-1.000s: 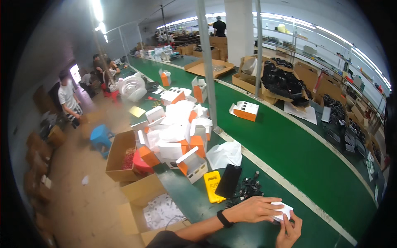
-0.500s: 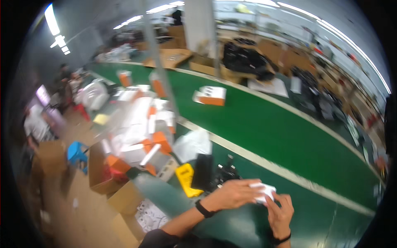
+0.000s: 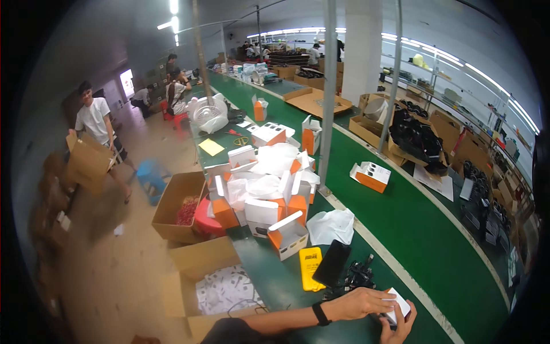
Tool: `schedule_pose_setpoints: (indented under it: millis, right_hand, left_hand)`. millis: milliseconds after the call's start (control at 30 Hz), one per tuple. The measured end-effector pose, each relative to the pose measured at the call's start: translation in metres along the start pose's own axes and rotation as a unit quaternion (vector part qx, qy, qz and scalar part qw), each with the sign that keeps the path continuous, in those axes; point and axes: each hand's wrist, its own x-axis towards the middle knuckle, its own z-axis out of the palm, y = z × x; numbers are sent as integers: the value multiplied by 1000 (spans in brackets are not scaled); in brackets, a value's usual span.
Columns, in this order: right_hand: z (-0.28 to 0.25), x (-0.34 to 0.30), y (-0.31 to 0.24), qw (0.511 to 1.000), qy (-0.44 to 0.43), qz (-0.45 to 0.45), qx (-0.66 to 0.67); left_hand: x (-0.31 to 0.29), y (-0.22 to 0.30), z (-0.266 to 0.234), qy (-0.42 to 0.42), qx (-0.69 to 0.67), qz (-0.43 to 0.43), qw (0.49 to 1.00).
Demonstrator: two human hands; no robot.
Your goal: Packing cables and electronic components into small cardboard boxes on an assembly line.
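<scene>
Pinching a small white box point(image 3: 402, 304) in both hands, head view: it's right of and nearer than the black cable bundle point(image 3: 360, 273), left hand point(image 3: 360, 303) on its cable-facing side, right hand point(image 3: 400, 328) opposite, long edge seemingly slanting down-right.

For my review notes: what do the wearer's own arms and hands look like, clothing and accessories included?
The left hand wears no glove; a plain black band circles its wrist. The forearm is bare up to a dark sleeve near the lower edge. The right hand is gloveless too; its wrist and sleeve are out of frame.
</scene>
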Motion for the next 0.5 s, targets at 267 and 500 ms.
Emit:
schedule_pose_setpoints:
  millis: [267, 500]
  right_hand:
    - [-12, 20, 19, 997, 40, -25, -67]
    - [-47, 99, 228, 944, 227, 97, -220]
  left_hand:
    - [-14, 44, -5, -51, 110, -84, 989]
    - [-107, 101, -31, -12, 136, -179, 974]
